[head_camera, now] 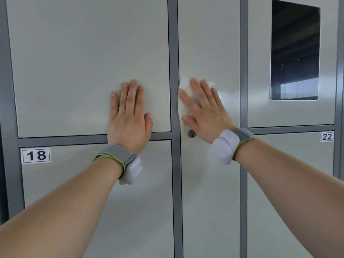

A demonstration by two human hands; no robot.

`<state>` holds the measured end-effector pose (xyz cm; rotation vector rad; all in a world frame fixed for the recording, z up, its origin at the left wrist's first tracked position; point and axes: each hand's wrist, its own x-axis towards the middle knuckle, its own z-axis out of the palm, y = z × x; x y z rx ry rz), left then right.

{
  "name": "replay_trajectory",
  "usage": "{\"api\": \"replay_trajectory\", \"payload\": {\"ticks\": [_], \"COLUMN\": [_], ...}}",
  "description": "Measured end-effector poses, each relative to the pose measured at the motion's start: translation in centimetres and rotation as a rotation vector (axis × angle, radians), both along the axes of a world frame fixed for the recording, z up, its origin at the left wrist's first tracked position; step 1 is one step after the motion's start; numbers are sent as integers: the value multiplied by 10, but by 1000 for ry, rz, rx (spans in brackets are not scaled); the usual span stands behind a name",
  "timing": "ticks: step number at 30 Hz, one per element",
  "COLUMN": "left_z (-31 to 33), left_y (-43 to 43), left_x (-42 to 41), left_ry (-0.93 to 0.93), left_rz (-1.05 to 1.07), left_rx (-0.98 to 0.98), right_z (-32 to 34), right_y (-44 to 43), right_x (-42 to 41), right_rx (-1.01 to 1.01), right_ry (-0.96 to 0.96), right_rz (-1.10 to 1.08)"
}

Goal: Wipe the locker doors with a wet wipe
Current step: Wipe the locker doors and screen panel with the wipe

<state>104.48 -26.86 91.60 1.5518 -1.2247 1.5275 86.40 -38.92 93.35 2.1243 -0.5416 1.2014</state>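
Observation:
Pale grey locker doors fill the view, set in a darker grey frame (173, 53). My left hand (129, 116) lies flat with straight fingers on the upper left door (74, 62), near its lower right corner. My right hand (202, 110) presses a white wet wipe (184, 86) flat against the tall narrow middle door (210, 43), at its left edge. The wipe shows above and left of my fingers. A small round keyhole (191, 133) sits just below my right thumb.
Below the left door is a door labelled 18 (36, 155). At the right, an upper door holds a dark rectangular window (295, 51), and the door under it is labelled 22 (327, 136). Both wrists wear grey bands with white sensor units.

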Motion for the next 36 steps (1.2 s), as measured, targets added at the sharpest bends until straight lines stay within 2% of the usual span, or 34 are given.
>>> {"api": "replay_trajectory", "payload": {"ticks": [4, 13, 18, 20, 28, 30, 33, 36], "left_z": [0, 0, -1, -1, -2, -3, -3, -4], "left_y": [0, -1, -1, -1, -2, -2, -2, -2], "left_x": [0, 1, 0, 0, -1, -1, 0, 0], "left_ry": [-11, -17, -8, -7, 11, 10, 10, 8], "left_rz": [-11, 8, 8, 2, 4, 5, -1, 1], "left_rx": [-5, -13, -8, -4, -5, -11, -15, -19], "right_z": [8, -33, -6, -6, -51, -40, -18, -21], "right_y": [9, -7, -5, -3, -17, -17, -15, -14], "right_x": [10, -2, -1, 4, -6, -10, -12, -10], "right_rx": [100, -157, 40, 55, -129, -80, 100, 100], "right_ry": [-70, 160, -53, -92, 41, 11, -95, -99], "right_rz": [1, 45, 14, 20, 18, -8, -20, -9]}}
